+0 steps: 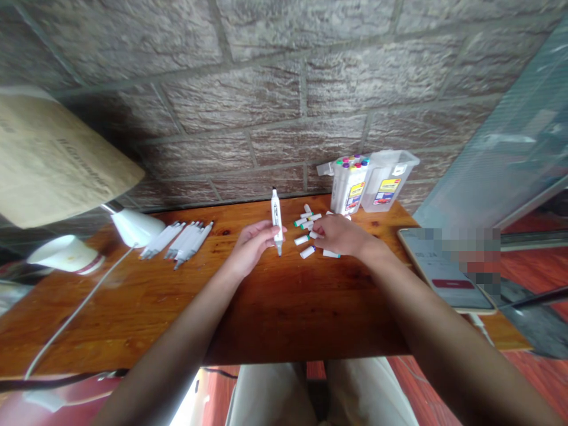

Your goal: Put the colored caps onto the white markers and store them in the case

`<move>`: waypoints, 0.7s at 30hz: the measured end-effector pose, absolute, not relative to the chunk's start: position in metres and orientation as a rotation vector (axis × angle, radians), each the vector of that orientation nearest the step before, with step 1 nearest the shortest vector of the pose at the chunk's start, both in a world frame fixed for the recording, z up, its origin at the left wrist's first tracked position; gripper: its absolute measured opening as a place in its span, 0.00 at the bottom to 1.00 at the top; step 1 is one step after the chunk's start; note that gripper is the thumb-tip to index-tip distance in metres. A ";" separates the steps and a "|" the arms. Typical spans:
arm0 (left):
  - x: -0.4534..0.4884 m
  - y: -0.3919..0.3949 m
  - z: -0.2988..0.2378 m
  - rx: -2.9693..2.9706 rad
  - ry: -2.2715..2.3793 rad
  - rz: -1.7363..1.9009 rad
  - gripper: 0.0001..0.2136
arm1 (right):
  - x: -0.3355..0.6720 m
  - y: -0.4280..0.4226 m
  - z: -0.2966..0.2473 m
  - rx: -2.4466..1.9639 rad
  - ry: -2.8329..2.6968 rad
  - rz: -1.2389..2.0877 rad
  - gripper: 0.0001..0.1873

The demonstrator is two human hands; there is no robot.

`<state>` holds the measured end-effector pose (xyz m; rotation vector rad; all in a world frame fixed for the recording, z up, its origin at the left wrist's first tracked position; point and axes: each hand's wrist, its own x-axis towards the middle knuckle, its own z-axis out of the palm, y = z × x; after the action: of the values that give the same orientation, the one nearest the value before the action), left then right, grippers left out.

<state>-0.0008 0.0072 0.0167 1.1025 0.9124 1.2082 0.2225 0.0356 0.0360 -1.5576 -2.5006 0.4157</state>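
Observation:
My left hand [255, 245] is closed around a white double-ended marker [277, 222], held upright above the table. Both of its ends are uncapped, with a dark tip on top. My right hand [339, 234] reaches into a scatter of loose white marker caps [302, 239] with coloured ends, several of them green. Its fingers pinch one cap [316, 235], while the palm partly hides other caps beneath it. To the left lies a group of uncapped markers [189, 241], side by side near the lamp.
Against the wall stand a clear case full of capped markers [344, 192] and a second clear case [384, 183]. A tablet [444, 272] lies at the right edge. On the left are a lamp [135, 228], its cord, and a paper cup [66, 254].

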 end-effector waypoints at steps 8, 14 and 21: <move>-0.002 0.010 0.022 1.094 0.846 1.440 0.13 | 0.185 0.018 0.024 -1.100 -2.314 0.524 0.04; -0.003 0.012 0.022 1.094 0.847 1.488 0.12 | 0.175 0.010 0.014 -1.057 -2.532 0.589 0.08; -0.001 0.011 0.016 1.125 0.873 1.426 0.12 | 0.180 0.016 0.014 -1.094 -2.548 0.609 0.06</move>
<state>-0.0010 0.0105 0.0163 1.1247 0.8730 1.4257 0.1801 0.0161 0.0144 -1.0935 -2.5481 0.6093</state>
